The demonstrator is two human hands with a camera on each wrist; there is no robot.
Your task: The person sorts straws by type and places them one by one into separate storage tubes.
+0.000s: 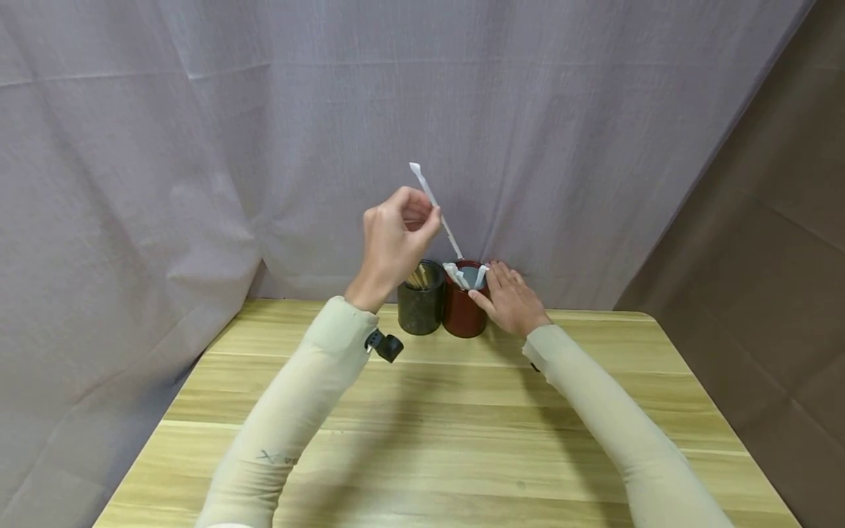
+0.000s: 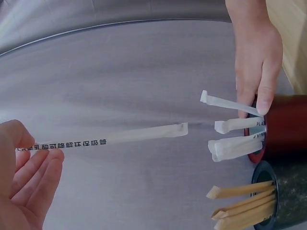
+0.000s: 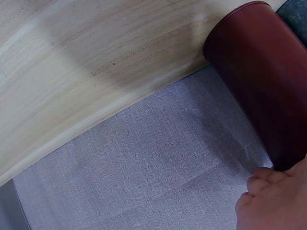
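Note:
My left hand (image 1: pixel 422 220) is raised above the two cups and pinches a white paper-wrapped straw (image 1: pixel 432 199) between thumb and fingers. In the left wrist view the straw (image 2: pixel 120 138) shows printed text and points toward the cups, while the left hand (image 2: pixel 29 167) fills the lower left corner. A red cup (image 1: pixel 464 312) holds several more white wrapped straws (image 2: pixel 235 125). My right hand (image 1: pixel 488 282) rests against the red cup's right side, its straight fingers (image 2: pixel 265 91) touching the rim. The right wrist view shows the red cup (image 3: pixel 259 72) lying across the top right corner, above my fingers (image 3: pixel 273 196).
A dark cup (image 1: pixel 420 299) with tan wrapped sticks (image 2: pixel 240 203) stands just left of the red cup. Both sit at the back edge of a wooden table (image 1: pixel 462 425). A grey cloth backdrop (image 1: pixel 264 132) hangs right behind them.

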